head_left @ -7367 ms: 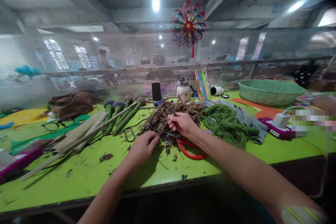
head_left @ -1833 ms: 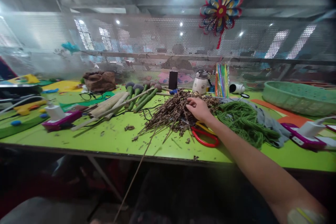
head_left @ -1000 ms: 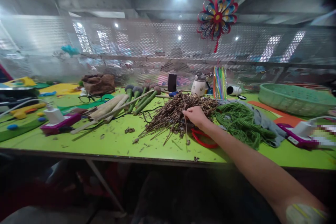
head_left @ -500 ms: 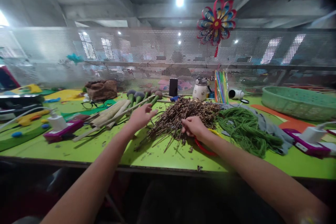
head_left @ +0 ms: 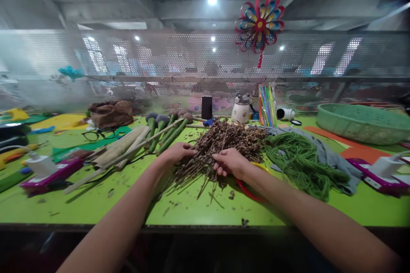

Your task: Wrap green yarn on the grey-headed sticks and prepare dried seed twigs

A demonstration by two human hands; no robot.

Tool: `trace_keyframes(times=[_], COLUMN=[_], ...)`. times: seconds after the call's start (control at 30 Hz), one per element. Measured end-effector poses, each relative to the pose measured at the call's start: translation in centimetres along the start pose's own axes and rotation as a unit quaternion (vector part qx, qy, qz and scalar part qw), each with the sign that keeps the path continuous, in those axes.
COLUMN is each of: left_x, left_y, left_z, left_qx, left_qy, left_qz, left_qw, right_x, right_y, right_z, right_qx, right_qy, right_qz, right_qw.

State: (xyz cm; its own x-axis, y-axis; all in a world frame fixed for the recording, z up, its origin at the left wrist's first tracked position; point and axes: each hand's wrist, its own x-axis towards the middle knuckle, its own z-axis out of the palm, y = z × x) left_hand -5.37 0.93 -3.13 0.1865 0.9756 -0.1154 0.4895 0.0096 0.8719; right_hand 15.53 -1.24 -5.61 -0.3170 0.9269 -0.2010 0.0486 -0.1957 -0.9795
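Note:
A heap of brown dried plant stems [head_left: 240,134] with crumpled leaves or seed heads lies on the green table in front of me. My right hand [head_left: 229,162] is closed at the near side of the heap, thumb and forefinger pinching a thin dried stem. At the heap's left edge, the fingers of my left hand [head_left: 178,152] are drawn together on the stems; which ones they grip is partly hidden. A red and yellow ring-shaped handle [head_left: 251,194] shows beneath my right wrist.
Green yarn [head_left: 303,162] lies on grey cloth to the right, before a green basket [head_left: 361,123]. Leftward are pale husk-like strips [head_left: 120,147], green-handled mallet-like pieces [head_left: 158,128] and a purple power strip [head_left: 53,175]. A phone [head_left: 206,107] and a white bottle [head_left: 241,108] stand behind.
My left hand has come down from above the table to the heap's left edge, and its fingers have closed. My right hand keeps its pinch, slightly turned. The view has shifted slightly right.

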Motion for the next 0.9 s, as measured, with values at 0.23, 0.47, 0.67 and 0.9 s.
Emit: trace_keyframes(times=[0.23, 0.47, 0.67, 0.9], left_x=[-0.4, -0.6, -1.1, -1.2], left_y=[-0.2, 0.4, 1.2, 1.3], left_z=[-0.3, 0.6, 1.4, 1.3], left_qx=[-0.111, -0.133, -0.117, -0.082], left_qy=[-0.026, -0.016, 0.024, 0.054], left_qz=[-0.008, 0.011, 0.033, 0.052], left_qw=[0.993, 0.991, 0.992, 0.994], right_x=[-1.5, -2.5, -1.2, -0.9], right_y=[-1.1, -1.8, -0.5, -0.2], right_z=[-1.0, -0.9, -0.3, -0.4], right_qx=[-0.083, -0.342, -0.449, -0.525], right_qy=[0.065, 0.201, 0.075, 0.078], right_qz=[-0.027, -0.403, -0.413, -0.332], right_qw=[0.994, 0.825, 0.789, 0.78])
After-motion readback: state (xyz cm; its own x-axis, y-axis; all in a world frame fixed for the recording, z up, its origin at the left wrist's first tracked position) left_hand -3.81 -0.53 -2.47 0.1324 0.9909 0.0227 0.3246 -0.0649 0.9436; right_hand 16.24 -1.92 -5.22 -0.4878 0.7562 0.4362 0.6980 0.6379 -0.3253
